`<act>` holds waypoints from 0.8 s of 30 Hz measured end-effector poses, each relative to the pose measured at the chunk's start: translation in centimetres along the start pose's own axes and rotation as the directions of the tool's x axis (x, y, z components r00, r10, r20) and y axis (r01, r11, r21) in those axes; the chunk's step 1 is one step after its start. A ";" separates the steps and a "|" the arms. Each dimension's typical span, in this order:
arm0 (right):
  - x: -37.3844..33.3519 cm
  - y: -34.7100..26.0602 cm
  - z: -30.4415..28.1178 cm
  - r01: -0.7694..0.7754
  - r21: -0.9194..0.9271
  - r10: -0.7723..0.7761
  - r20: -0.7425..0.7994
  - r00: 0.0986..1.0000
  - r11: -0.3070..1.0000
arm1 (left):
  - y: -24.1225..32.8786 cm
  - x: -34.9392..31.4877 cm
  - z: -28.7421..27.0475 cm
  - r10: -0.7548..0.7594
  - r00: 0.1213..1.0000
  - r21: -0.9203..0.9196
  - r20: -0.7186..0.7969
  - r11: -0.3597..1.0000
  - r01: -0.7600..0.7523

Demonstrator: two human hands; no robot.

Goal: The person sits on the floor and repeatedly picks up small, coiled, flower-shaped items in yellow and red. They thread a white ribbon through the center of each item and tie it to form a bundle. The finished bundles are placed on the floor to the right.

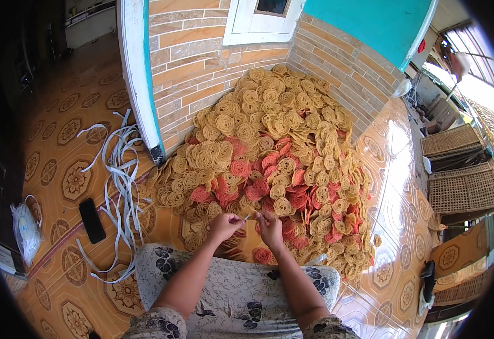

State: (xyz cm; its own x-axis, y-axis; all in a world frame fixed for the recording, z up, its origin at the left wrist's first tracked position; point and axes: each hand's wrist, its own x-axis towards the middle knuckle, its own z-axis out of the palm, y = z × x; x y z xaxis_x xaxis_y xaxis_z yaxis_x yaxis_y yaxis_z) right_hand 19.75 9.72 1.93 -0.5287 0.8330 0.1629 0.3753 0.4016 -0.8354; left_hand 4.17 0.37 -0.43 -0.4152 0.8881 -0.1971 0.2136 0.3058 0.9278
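Note:
My left hand (225, 227) and my right hand (270, 229) are close together above my lap, both with fingers pinched. A short, thin pale strip (247, 216) spans the small gap between them, an end in each hand's fingertips. In front of and beneath them spreads a large heap of thin, lacy swirled discs (248, 133), mostly tan with some red ones (240, 168) mixed in. Several discs lie just under my hands, near the edge of the patterned cloth (218, 288) over my lap.
A tangle of white strips (120, 169) lies on the tiled floor at left, beside a black phone (92, 221). Farther left sits a clear plastic bag (26, 233). The heap leans against a brick-patterned wall (187, 53). Woven panels (462, 189) stand at right.

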 end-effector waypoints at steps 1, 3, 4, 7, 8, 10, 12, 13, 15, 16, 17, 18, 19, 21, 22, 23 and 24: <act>0.0 0.0 0.1 -0.008 0.078 0.005 0.042 0.999 0.997 | -0.1 -0.1 0.0 0.000 1.000 -0.005 0.000 1.000 0.000; 0.1 0.3 0.3 -0.048 0.252 0.014 0.136 0.991 0.966 | -0.3 -0.1 -0.1 0.011 1.000 -0.026 0.005 1.000 -0.011; 0.2 0.4 0.4 -0.057 0.246 0.023 0.138 0.990 0.968 | -0.4 -0.1 -0.1 0.022 1.000 -0.042 0.010 0.999 -0.021; 0.3 0.7 0.5 -0.094 0.317 0.048 0.150 0.987 0.944 | -0.7 0.0 0.1 0.058 0.997 -0.073 0.043 0.996 -0.055; 0.2 0.6 0.5 -0.086 0.355 0.040 0.134 0.990 0.931 | -0.6 0.1 0.2 0.021 0.998 -0.070 0.065 0.997 -0.017; 0.1 0.4 0.5 -0.030 0.327 -0.001 0.092 0.996 0.944 | -0.3 0.4 0.8 0.187 0.962 -0.165 -0.198 0.961 -0.221; 0.0 0.0 0.4 0.068 0.199 -0.077 0.036 0.996 0.978 | 0.1 0.4 1.1 0.390 0.862 -0.039 -0.323 0.905 -0.424; 0.1 -0.2 0.4 0.058 0.219 -0.066 0.032 0.997 0.974 | 0.2 0.1 1.1 0.345 0.914 -0.001 -0.211 0.935 -0.354; 0.3 -0.2 0.2 0.034 0.266 -0.040 0.018 0.999 0.963 | 0.5 -0.3 1.1 0.196 0.981 0.103 0.010 0.975 -0.196; 0.5 -0.1 0.0 0.081 0.156 -0.075 -0.043 0.996 0.984 | 0.5 -0.4 1.0 0.180 0.981 0.228 0.079 0.954 -0.193; 0.8 0.2 -0.4 0.115 0.044 -0.111 -0.073 0.991 0.992 | 0.6 -0.4 0.9 0.188 0.980 0.217 0.063 0.956 -0.197; 1.2 0.6 -0.8 0.169 -0.063 -0.175 -0.107 0.979 0.984 | 0.6 -0.3 0.8 0.166 0.985 0.219 0.055 0.960 -0.174; 1.4 1.0 -1.4 0.086 -0.434 -0.175 -0.169 0.970 0.897 | 0.6 -0.2 0.6 0.120 0.991 0.237 0.052 0.963 -0.129; 1.9 1.8 -2.6 0.018 -0.706 -0.282 -0.260 0.924 0.708 | 0.5 -0.1 0.6 0.146 0.989 0.121 0.032 0.981 -0.149; 2.0 2.2 -3.1 0.057 -0.701 -0.295 -0.223 0.929 0.711 | 0.4 0.0 0.7 0.138 0.990 0.095 0.024 0.986 -0.140; 2.1 2.4 -3.6 0.096 -0.694 -0.308 -0.188 0.933 0.714 | 0.4 0.0 0.8 0.149 0.988 0.033 0.034 0.988 -0.150; 2.2 2.5 -3.9 0.078 -0.679 -0.239 -0.146 0.960 0.730 | 0.3 0.0 0.9 0.153 0.988 -0.004 0.038 0.988 -0.153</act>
State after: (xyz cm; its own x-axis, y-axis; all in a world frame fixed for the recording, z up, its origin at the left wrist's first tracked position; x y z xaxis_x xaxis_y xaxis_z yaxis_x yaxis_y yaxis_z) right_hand 22.54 14.03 2.22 -0.4858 0.7596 0.4325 0.7497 0.6165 -0.2406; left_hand 5.04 0.73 -0.42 -0.3436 0.9369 -0.0649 0.2706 0.1650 0.9484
